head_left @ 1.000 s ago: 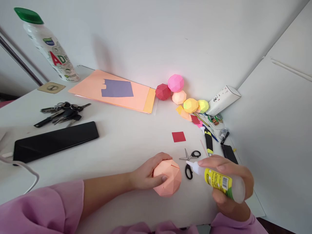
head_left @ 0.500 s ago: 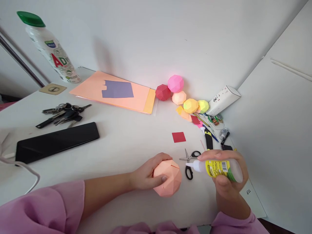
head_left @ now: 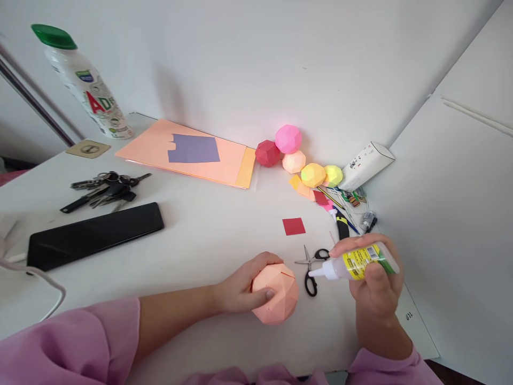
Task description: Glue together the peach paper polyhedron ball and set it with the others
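Observation:
My left hand (head_left: 250, 283) is wrapped round a peach faceted paper ball (head_left: 278, 299), thumb across its front; a slit shows near the ball's upper right. In my right hand (head_left: 379, 283) is a glue bottle (head_left: 352, 263) with a yellow and green label. Its white nozzle points left and slightly down, apart from the ball. Beyond the nozzle tip, black-handled scissors (head_left: 309, 262) lie spread on the table. A small red paper piece (head_left: 294, 226) rests farther back.
Several coloured paper balls (head_left: 288, 139) stand along the wall, beside a white box (head_left: 366, 166) and a craft knife (head_left: 342, 225). Paper sheets (head_left: 204, 174), keys (head_left: 112, 190), a phone (head_left: 96, 235) and a green-capped bottle (head_left: 86, 88) are to the left.
The glue bottle has tilted, its base rising and its nozzle dipping, as my right hand turned and its thumb moved onto the label. My left hand and the peach ball have hardly moved.

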`<state>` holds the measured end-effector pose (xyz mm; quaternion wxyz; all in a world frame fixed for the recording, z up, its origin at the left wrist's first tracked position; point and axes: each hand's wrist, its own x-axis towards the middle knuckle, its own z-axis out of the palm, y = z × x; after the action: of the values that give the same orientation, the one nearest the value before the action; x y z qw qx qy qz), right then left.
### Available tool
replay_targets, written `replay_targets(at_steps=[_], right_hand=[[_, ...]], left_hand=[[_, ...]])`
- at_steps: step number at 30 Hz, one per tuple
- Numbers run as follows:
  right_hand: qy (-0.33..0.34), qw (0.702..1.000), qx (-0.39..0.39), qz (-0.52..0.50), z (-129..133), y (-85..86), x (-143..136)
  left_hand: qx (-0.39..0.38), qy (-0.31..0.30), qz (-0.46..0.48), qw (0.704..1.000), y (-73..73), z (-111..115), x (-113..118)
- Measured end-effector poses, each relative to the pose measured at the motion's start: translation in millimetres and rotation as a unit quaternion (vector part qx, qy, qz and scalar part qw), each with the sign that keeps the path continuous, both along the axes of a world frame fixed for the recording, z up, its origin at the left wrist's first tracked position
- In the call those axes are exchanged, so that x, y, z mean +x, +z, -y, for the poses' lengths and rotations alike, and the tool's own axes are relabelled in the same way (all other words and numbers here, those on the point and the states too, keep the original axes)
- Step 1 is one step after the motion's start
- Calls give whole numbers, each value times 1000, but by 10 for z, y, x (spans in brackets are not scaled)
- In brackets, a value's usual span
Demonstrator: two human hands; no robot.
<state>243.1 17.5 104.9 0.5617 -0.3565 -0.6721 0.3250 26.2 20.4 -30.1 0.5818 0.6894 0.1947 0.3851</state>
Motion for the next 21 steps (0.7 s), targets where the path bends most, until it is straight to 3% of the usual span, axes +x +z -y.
replay_targets(at_steps=[21], right_hand=[[5,1000,-4,-5,5,-12,-4]], left_hand=[[6,-1,5,1000,9,-1,4]])
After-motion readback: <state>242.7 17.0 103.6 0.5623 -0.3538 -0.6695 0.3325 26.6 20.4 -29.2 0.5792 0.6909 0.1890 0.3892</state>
